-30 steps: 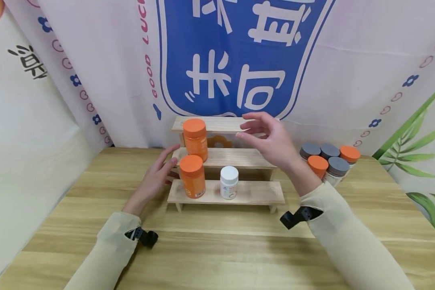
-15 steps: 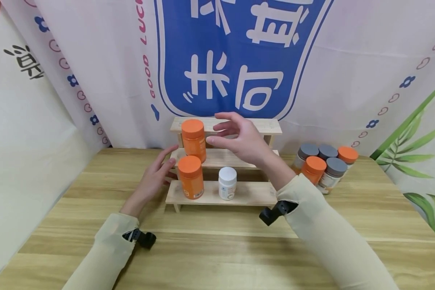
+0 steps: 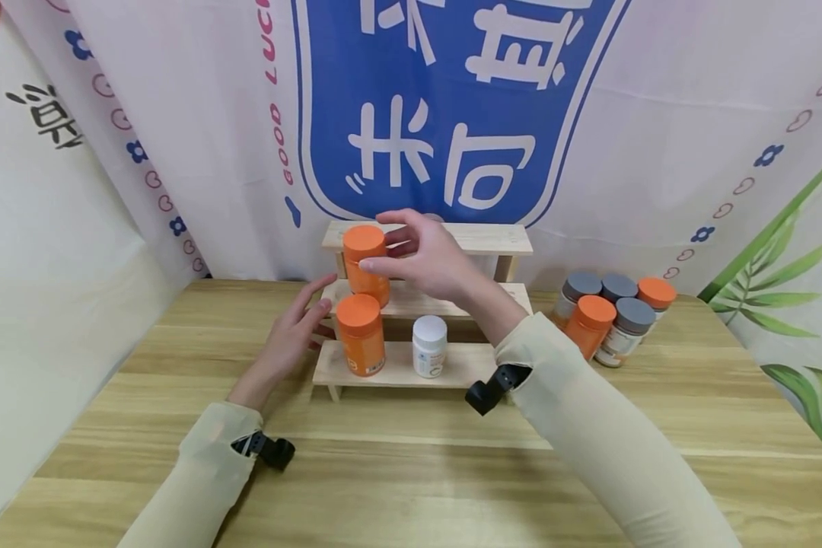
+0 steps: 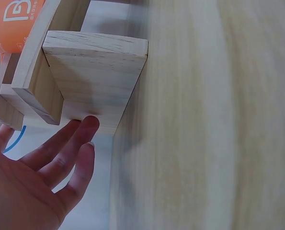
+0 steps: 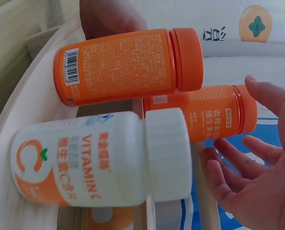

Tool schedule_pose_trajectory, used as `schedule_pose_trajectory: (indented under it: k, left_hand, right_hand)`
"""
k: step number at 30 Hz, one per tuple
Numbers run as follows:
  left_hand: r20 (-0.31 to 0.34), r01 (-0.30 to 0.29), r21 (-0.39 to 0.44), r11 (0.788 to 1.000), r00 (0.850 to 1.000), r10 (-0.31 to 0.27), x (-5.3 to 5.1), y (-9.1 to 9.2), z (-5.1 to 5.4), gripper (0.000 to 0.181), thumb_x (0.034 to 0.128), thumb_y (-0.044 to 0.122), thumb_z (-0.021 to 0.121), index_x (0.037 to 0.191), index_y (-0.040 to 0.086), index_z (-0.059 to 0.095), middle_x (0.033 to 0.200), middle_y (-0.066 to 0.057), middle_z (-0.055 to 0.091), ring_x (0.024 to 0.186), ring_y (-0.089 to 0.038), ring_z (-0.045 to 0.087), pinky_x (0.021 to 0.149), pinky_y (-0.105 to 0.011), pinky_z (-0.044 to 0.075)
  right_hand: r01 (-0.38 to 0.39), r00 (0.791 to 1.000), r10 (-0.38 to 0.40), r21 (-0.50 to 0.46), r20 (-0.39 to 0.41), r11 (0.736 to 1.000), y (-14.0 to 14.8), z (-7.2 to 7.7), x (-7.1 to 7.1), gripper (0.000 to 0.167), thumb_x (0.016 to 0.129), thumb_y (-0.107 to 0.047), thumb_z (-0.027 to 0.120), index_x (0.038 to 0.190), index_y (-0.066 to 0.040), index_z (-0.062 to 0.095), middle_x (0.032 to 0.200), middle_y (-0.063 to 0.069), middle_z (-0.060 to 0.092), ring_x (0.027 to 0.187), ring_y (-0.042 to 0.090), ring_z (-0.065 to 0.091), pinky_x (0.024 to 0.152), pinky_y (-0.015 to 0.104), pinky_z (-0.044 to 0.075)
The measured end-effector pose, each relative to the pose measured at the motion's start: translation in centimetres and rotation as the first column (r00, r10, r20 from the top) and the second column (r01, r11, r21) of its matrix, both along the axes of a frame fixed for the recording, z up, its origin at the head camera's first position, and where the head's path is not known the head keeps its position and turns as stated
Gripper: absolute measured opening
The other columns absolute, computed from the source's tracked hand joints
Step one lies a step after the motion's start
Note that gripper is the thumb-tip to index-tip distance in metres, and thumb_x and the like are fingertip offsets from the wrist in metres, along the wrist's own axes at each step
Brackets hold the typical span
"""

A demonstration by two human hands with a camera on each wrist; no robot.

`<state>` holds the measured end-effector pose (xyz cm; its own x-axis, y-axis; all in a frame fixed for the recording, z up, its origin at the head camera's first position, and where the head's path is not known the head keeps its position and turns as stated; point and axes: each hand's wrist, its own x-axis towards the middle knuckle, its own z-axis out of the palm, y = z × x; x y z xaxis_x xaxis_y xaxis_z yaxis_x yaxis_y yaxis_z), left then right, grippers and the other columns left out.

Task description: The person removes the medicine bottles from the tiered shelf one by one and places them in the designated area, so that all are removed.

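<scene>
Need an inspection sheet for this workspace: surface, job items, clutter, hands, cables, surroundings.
Surface: wood-grain tabletop, three-tier wooden rack standing on it.
Job items: upper orange jar on middle tier; lower orange jar and white bottle upright on bottom tier.
Clutter: five lidded jars grouped right of rack.
Hands: left hand beside rack's left end; right hand at upper orange jar, grip unclear.
Cables: nothing seen.
Surroundings: printed curtain behind.

Smooth wooden rack (image 3: 482,364), glossy orange plastic bottles (image 5: 118,67); creased cloth backdrop (image 3: 657,167), wood-grain table (image 3: 383,479)
</scene>
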<state>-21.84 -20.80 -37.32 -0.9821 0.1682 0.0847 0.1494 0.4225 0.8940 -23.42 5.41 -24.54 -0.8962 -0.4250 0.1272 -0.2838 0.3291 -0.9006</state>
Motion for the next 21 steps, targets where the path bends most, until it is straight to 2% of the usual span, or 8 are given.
schedule_pose_trajectory:
  k: [9, 21]
  left_hand:
    - [0.011, 0.003, 0.006, 1.000, 1.000, -0.003, 0.2, -0.3, 0.1, 0.056, 0.1138, 0.048, 0.040, 0.167, 0.034, 0.031, 0.145, -0.028, 0.060, 0.105, -0.039, 0.073, 0.079, -0.041, 0.058]
    - [0.001, 0.012, 0.025, 1.000, 1.000, -0.012, 0.1, 0.0, 0.0, 0.055, 0.1140, 0.046, 0.041, 0.167, 0.034, 0.032, 0.144, -0.028, 0.061, 0.101, -0.033, 0.074, 0.077, -0.040, 0.058]
  right_hand:
    - [0.010, 0.999, -0.011, 0.039, 0.030, 0.999, -1.2, 0.1, -0.3, 0.068, 0.093, -0.033, 0.083, 0.152, -0.015, 0.054, 0.137, 0.006, 0.066, 0.126, 0.024, 0.063, 0.103, 0.041, 0.057]
    - [0.045, 0.998, -0.048, 0.080, 0.029, 0.996, -1.9, -0.3, -0.4, 0.063, 0.095, -0.033, 0.082, 0.149, -0.014, 0.057, 0.135, 0.005, 0.066, 0.122, 0.024, 0.062, 0.102, 0.039, 0.057]
